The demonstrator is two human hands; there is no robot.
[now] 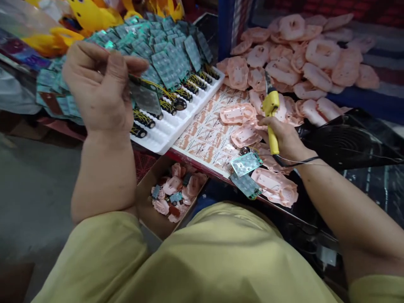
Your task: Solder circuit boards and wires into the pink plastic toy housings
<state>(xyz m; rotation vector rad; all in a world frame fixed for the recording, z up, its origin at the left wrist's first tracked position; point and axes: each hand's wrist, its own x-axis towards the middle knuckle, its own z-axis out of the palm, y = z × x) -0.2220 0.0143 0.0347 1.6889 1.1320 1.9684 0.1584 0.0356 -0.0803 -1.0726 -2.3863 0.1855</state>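
Observation:
My left hand (102, 84) is raised over the left end of a white foam tray (176, 130), its fingers pinched round a circuit board (147, 97) with yellow wires. In my right hand (285, 136) is a yellow soldering gun (271, 120), its metal tip pointing away from me. Black round parts with yellow wires stand in the tray's slots. Just left of the right hand, a green circuit board (246, 164) lies partly over another board (245, 185), beside a pink plastic shell (274, 186).
Green circuit boards (167, 63) are heaped behind the tray. Many pink shells (323, 52) are piled at the back right. A black fan (344, 134) lies at the right. Below the table edge, a cardboard box (148, 214) holds shells and boards. Yellow toys (91, 14) sit at the back left.

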